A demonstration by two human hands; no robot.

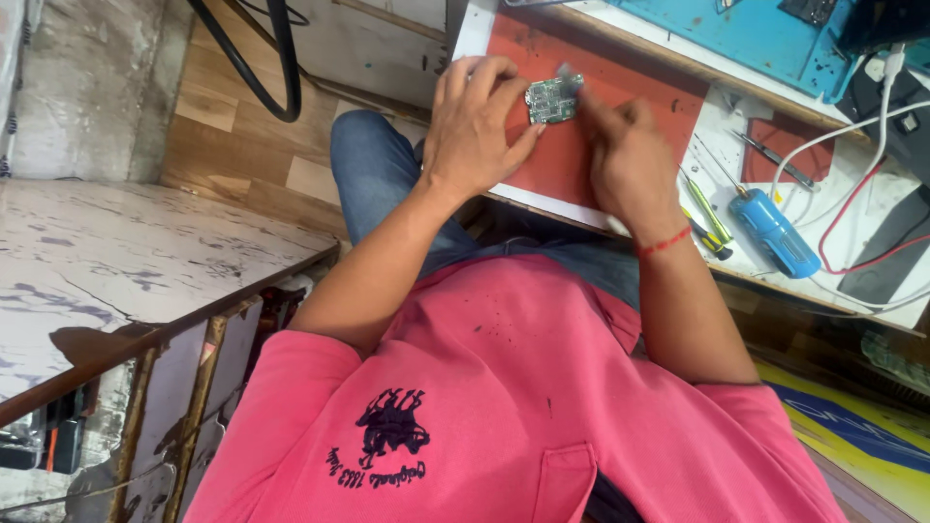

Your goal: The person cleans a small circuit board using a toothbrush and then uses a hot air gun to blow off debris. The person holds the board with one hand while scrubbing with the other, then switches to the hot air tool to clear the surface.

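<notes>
Workbench (620, 218) with a white top carries a red-brown mat (552, 155), and over that mat both hands meet. Left hand (480, 121) has its fingers curled around a small green circuit board (553, 100), pinching it by the edge; the board is roughly rectangular, studded with tiny silvery parts. Right hand (630, 160) is bunched with fingertips touching the board's far edge; whether it grips anything I cannot tell. A blue-handled screwdriver (773, 230) lies well apart.

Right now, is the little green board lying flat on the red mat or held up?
Held up. The left hand grips the green circuit board by its edge, tilted above the red mat.
</notes>
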